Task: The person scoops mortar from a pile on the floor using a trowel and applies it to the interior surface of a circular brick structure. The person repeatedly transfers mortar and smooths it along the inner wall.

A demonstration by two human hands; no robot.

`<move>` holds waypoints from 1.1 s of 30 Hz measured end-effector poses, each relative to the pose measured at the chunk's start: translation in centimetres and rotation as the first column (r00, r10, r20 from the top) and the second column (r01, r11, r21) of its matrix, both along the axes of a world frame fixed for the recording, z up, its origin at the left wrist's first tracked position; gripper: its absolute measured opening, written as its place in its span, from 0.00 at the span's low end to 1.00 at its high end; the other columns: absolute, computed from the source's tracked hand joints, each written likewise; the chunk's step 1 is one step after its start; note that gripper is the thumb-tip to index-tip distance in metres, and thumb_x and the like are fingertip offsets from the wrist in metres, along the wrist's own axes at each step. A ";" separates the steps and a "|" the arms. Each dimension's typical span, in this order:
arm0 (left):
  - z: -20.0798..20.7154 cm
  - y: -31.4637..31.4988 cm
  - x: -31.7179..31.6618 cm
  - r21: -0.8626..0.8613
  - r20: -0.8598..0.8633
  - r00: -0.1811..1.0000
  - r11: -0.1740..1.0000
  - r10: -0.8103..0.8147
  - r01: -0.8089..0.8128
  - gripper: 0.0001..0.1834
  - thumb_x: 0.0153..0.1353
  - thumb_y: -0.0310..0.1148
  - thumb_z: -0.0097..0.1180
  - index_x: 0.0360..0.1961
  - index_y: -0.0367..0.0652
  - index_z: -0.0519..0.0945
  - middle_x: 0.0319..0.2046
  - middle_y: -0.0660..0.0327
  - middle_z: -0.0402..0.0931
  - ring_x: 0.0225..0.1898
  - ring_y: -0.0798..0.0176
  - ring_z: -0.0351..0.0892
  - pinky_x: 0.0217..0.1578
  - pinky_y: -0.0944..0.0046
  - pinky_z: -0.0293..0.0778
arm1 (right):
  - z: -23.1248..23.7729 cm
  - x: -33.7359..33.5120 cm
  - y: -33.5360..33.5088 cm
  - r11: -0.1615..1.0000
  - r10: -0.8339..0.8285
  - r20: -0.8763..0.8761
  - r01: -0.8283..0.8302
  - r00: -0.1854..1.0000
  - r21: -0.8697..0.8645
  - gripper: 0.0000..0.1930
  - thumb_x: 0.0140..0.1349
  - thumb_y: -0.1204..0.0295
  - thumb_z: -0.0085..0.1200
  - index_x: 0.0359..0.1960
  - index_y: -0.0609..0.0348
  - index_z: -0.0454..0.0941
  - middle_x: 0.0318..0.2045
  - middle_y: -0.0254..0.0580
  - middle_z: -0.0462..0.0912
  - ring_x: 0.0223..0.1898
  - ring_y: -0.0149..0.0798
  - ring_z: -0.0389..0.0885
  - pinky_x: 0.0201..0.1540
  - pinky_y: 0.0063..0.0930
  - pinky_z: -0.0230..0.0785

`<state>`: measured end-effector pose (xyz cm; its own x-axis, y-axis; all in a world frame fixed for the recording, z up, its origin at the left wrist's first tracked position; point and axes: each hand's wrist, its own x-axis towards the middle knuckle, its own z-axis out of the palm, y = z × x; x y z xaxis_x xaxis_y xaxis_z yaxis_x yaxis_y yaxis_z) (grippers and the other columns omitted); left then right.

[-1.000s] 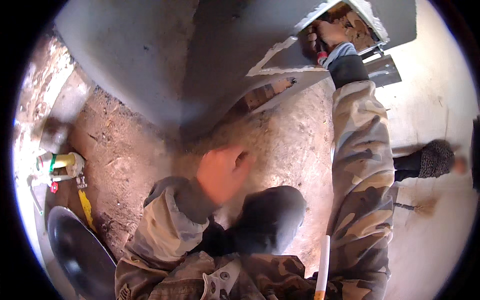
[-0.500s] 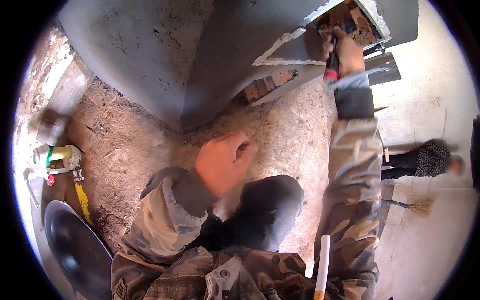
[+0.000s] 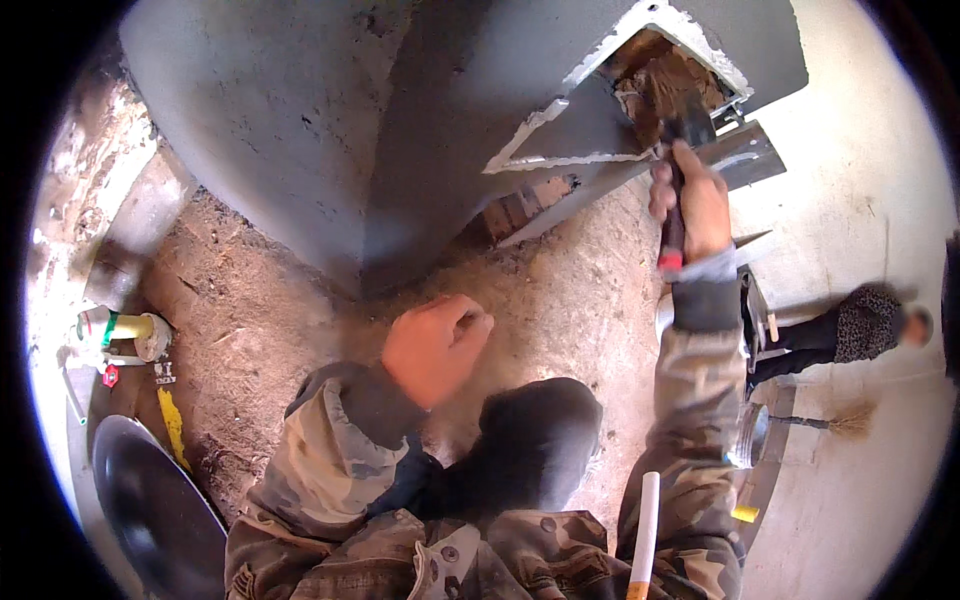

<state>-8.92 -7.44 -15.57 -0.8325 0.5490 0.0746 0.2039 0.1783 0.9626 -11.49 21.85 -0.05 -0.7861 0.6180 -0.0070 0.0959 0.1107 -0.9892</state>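
Observation:
My right hand (image 3: pixel 697 200) is closed round the dark handle of a trowel (image 3: pixel 672 225), which has a red butt end. The tool's grey blade (image 3: pixel 690 125) is blurred and points up at a square opening (image 3: pixel 640 85) in a grey plastered structure (image 3: pixel 440 90). Ragged white edging frames that opening, and brown mud-like material shows inside. Low in the middle, my left hand (image 3: pixel 435 345) hovers above my knees with curled fingers; I see nothing in it.
A grey metal plate (image 3: pixel 745 155) juts out beside the opening. At left are a pipe with a red valve knob (image 3: pixel 110 375) and a black pan (image 3: pixel 150 500). A cigarette (image 3: pixel 646 530) sticks up near my chest. Another person (image 3: pixel 860 325) and a broom (image 3: pixel 845 420) are at right.
My right hand has drawn back toward me with the trowel, from inside the opening to its near edge. The view has shifted slightly; my left hand stays curled over my lap.

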 end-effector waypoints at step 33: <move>-15.4 -15.4 2.4 -0.737 -0.005 1.000 0.675 0.025 -0.020 0.24 0.67 0.39 0.53 0.60 0.41 0.71 0.44 0.39 0.80 0.51 0.35 0.80 0.48 0.45 0.74 | -15.8 14.1 3.3 0.780 0.602 -0.049 -0.575 0.797 0.248 0.20 0.63 0.66 0.62 0.49 0.69 0.75 0.24 0.53 0.80 0.19 0.53 0.80 0.23 0.41 0.72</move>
